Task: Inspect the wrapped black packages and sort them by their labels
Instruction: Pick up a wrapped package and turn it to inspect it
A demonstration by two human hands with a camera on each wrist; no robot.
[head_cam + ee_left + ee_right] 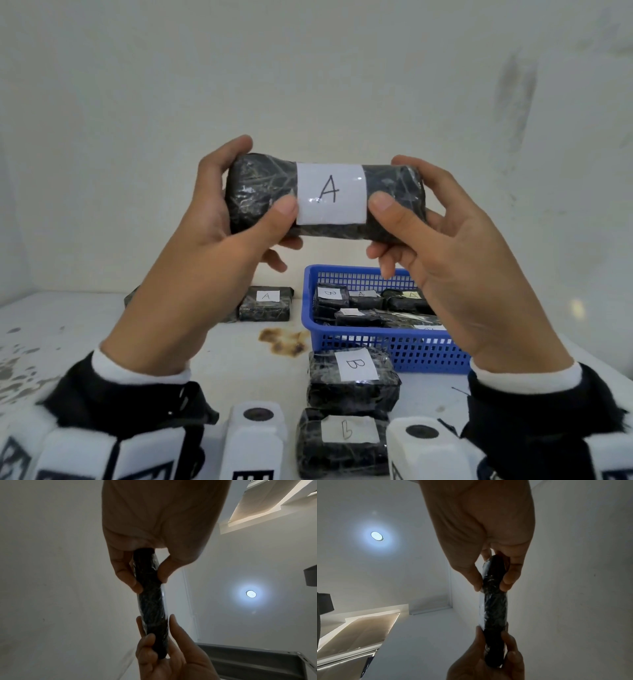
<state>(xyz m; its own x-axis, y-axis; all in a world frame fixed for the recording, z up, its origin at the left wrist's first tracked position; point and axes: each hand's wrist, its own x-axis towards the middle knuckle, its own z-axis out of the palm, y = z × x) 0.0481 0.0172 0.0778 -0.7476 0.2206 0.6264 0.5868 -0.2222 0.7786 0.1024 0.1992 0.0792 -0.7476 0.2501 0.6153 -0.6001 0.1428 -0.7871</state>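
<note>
Your left hand (205, 219) and right hand (442, 240) clamp the A-labelled black package (325, 198) by its ends, long axis horizontal, label facing you

The head view looks forward and down, close over both raised hands, with the table (102, 335) and wall beyond. Each wrist view looks up along its own palm toward the ceiling, very near the fingers. All three share the held package (322, 198) and both hands.
</note>
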